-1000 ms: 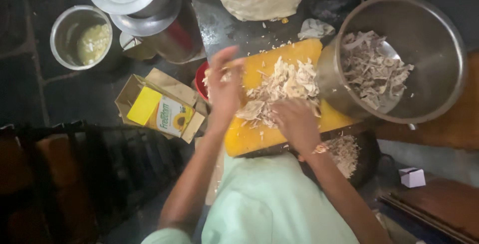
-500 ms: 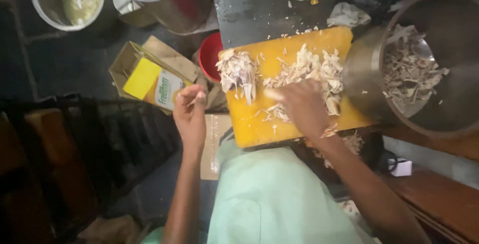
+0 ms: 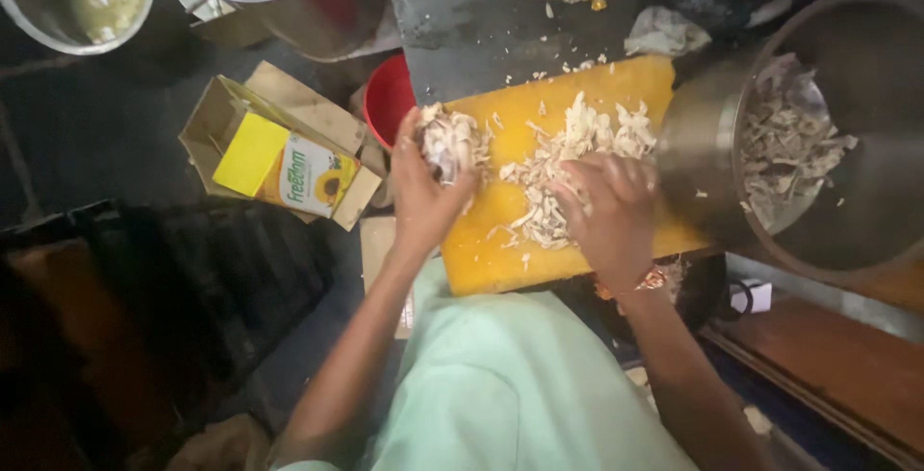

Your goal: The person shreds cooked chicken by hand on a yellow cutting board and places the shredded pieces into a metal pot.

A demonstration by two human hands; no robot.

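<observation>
The left hand (image 3: 423, 192) is gripping a clump of pale shredded meat (image 3: 449, 140) at the left edge of the yellow plastic cutting board (image 3: 500, 240), while the right hand (image 3: 608, 211) is pressing flat and empty on the loose shreds (image 3: 553, 178) at the board's centre, with the large steel pot (image 3: 818, 144) at the right edge already part filled and much remaining.

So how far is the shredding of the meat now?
Done: the big pot at the right already holds shredded meat. In hand: the left hand lifts a clump, and the right hand presses the pile on the yellow board. Left: that pile is not yet in the pot.

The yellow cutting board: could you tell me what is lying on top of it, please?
Pale shredded meat lies on the yellow cutting board. The right hand covers part of it; the left hand holds a clump.
</observation>
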